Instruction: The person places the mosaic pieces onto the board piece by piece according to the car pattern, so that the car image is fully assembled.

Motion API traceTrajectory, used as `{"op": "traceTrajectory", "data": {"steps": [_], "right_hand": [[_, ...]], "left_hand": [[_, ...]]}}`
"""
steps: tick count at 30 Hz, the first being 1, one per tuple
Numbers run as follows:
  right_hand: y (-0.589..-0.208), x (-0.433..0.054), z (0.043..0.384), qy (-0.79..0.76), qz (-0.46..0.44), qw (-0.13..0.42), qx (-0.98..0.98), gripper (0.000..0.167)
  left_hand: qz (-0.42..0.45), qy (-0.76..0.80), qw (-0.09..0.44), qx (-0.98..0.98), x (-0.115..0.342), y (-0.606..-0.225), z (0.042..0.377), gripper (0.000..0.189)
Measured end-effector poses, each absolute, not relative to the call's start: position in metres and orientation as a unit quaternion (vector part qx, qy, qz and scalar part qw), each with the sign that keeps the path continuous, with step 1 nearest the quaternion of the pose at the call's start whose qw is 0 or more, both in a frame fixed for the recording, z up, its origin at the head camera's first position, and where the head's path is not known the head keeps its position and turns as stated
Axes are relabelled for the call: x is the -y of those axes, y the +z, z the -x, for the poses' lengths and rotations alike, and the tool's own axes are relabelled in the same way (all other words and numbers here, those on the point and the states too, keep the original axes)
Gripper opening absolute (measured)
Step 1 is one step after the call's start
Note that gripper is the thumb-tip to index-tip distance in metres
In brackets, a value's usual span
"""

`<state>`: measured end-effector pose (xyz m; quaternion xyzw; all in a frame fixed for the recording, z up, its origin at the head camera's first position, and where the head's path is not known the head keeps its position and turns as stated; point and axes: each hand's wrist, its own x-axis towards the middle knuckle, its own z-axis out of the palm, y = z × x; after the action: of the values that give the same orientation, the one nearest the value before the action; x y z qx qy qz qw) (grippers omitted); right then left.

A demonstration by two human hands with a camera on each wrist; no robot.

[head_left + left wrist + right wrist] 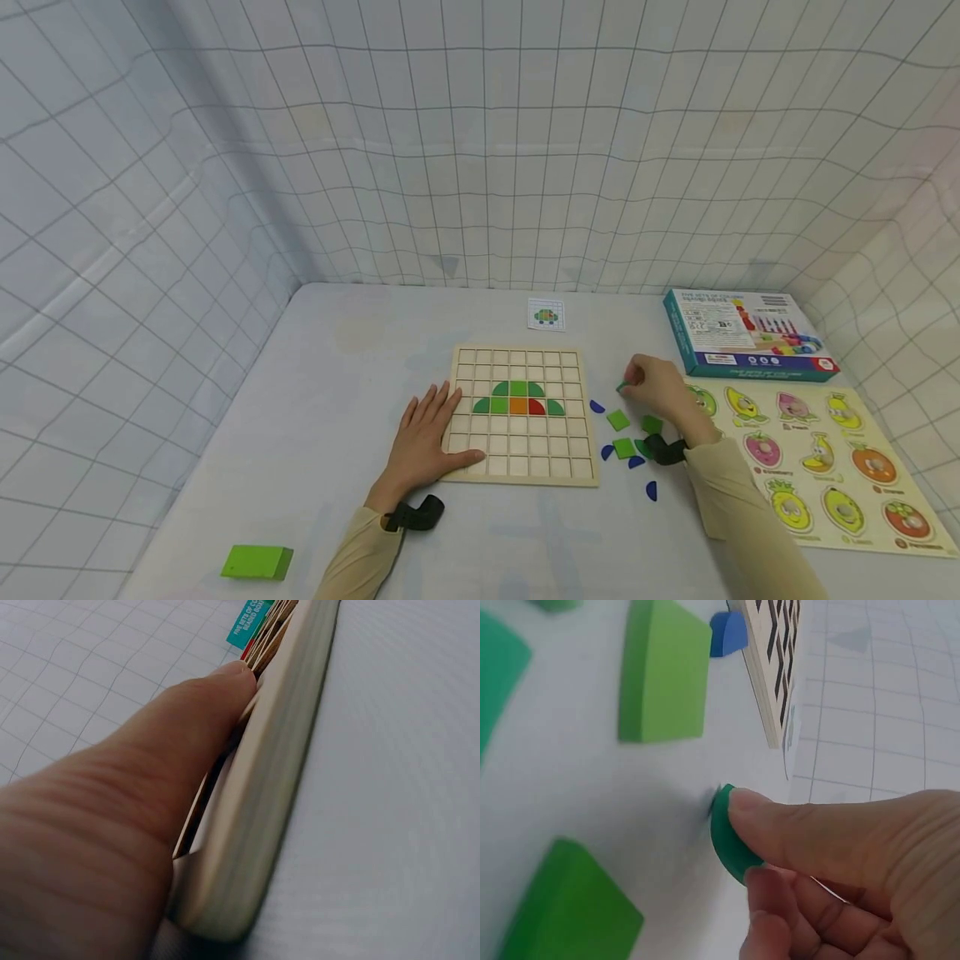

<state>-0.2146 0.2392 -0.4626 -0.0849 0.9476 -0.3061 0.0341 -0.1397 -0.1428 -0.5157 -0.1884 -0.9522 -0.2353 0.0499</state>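
My left hand [427, 437] lies spread over the left edge of a wooden grid board [525, 471], its thumb [180, 720] on the near left corner. Set in the board's cells are green quarter-round pieces [501, 389], light green squares [518, 388], an orange square [518, 406] and a red quarter-round [536, 407]. To the right of the board, my right hand [660, 390] pinches a dark green curved piece [731, 836] between thumb and fingers, close over the table. Below that hand lie loose green squares [623, 448] and blue half-rounds [651, 491].
A small pattern card [546, 315] lies behind the board. At right back sits a bead-set box [750, 333], with a fruit puzzle board [817, 467] in front of it. A green block [257, 562] is at the near left. Grid-patterned sheeting [480, 167] rises behind the table.
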Motion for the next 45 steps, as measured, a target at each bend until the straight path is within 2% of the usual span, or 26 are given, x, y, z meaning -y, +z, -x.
{"op": "traceTrajectory", "data": {"steps": [6,16,24,34,45], "right_hand": [[-0.465,-0.223,0.203,-0.319,0.094,0.01,-0.943,0.013],[-0.467,-0.182,0.18,-0.344,0.197,-0.054,-0.917,0.011],[-0.472,-0.156,0.171,-0.378,0.22,-0.016,-0.899,0.013],[-0.476,-0.121,0.162,-0.403,0.265,-0.029,-0.875,0.011],[-0.47,-0.085,0.163,-0.382,0.271,-0.008,-0.883,0.004]], "left_hand": [[0.186,-0.235,0.042,0.953,0.143,-0.515,0.139,0.099],[0.186,-0.235,0.043,0.953,0.143,-0.514,0.14,0.1],[0.188,-0.237,0.044,0.952,0.142,-0.514,0.14,0.099],[0.187,-0.235,0.045,0.953,0.143,-0.513,0.141,0.099],[0.194,-0.234,0.051,0.951,0.144,-0.516,0.141,0.099]]}}
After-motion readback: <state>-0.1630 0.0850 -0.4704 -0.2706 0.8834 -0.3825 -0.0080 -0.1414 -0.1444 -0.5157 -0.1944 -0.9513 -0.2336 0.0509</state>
